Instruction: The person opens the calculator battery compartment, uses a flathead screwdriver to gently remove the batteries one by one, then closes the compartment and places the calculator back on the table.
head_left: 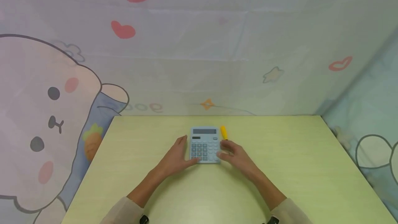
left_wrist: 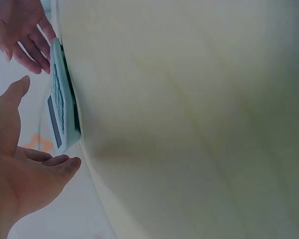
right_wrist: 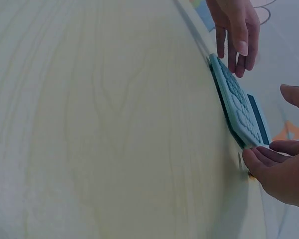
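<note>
A light blue calculator [head_left: 212,147] lies face up on the table, its dark display at the far end. Along its left side stretches my left hand [head_left: 177,157], fingers fairly straight and thumb over the lower left keys in the head view; the left wrist view shows the thumb [left_wrist: 15,93] raised away from the keys. At the right edge is my right hand [head_left: 237,156], its fingertips [right_wrist: 254,158] right at the calculator's side and its thumb lifted. Just beyond the right fingers lies a slim yellow stick-shaped thing [head_left: 224,132] with a dark end, partly hidden by that hand.
The pale wooden table [head_left: 149,130] ends at a patterned cloth backdrop [head_left: 192,44] with hearts and a cartoon bear. More printed cloth [head_left: 373,120] hangs along the right side. Light sleeves [head_left: 125,212] cover both forearms near the table's front.
</note>
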`<state>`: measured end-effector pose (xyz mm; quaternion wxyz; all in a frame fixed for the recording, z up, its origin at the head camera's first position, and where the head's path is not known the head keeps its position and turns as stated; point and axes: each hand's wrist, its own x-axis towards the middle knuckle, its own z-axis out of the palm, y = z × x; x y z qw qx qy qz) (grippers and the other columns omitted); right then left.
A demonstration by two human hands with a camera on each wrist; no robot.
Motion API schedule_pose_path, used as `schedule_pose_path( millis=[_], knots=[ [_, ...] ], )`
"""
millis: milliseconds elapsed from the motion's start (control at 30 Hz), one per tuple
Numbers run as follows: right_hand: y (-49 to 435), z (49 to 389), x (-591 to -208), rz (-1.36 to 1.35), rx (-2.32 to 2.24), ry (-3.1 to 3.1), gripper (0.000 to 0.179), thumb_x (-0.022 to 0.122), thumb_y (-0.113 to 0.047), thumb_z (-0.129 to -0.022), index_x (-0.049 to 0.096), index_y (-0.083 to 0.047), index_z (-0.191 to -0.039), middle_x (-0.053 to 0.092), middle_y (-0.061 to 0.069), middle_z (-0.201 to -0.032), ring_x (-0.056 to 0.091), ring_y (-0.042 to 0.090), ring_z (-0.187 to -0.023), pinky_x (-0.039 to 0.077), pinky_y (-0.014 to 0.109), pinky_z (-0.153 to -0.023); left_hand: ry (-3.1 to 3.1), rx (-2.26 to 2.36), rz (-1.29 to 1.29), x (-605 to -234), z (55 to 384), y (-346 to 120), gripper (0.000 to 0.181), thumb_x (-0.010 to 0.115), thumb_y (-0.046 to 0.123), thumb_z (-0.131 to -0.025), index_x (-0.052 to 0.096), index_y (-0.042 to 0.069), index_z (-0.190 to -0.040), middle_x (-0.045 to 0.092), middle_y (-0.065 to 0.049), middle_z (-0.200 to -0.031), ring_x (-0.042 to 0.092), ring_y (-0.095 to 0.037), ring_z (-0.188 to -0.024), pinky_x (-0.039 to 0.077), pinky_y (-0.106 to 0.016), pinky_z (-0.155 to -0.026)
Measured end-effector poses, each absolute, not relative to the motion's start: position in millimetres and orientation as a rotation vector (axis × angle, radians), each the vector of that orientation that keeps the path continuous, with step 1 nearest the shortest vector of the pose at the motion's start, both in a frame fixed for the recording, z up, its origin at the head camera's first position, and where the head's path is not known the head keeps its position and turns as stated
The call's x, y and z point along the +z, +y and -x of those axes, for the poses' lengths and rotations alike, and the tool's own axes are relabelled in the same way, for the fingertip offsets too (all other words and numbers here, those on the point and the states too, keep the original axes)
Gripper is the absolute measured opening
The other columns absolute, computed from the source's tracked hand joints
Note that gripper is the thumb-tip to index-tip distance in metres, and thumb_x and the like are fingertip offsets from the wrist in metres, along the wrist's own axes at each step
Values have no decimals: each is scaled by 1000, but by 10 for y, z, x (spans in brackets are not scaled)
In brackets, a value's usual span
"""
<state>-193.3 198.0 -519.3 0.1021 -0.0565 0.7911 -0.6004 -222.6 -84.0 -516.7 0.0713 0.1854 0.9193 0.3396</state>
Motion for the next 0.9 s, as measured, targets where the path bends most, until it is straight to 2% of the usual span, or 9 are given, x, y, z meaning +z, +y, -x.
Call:
schedule_pose_path(
  millis=[267, 600, 800, 900],
  knots=[
    [1938, 1948, -5238, 248, -1662, 2429, 87, 84, -30, -93, 40, 3, -160, 45, 21, -162, 43, 39, -150, 40, 50, -117, 2785, 933, -610, -5231, 2236, -865, 113, 87, 47, -86, 26, -9, -163, 33, -27, -166, 35, -43, -153, 35, -53, -121],
    [1868, 1985, -5279, 323, -1529, 2604, 95, 91, -26, -86, 39, 9, -158, 48, 25, -158, 48, 42, -146, 44, 51, -113, 2830, 857, -669, -5263, 2271, -854, 112, 91, 42, -84, 28, -11, -161, 35, -28, -164, 37, -43, -152, 36, -50, -121],
    [1828, 2017, -5297, 350, -1401, 2699, 100, 93, -28, -83, 38, 10, -158, 45, 26, -160, 47, 43, -146, 43, 53, -115, 2816, 853, -663, -5226, 2252, -839, 111, 93, 35, -84, 28, -12, -161, 35, -29, -164, 36, -44, -151, 36, -52, -121],
    [1802, 2024, -5290, 352, -1340, 2741, 104, 94, -28, -82, 36, 10, -159, 43, 27, -162, 45, 44, -147, 38, 55, -119, 2799, 848, -658, -5198, 2238, -828, 111, 93, 32, -84, 26, -12, -162, 33, -30, -164, 35, -45, -152, 36, -52, -121]
  ],
)
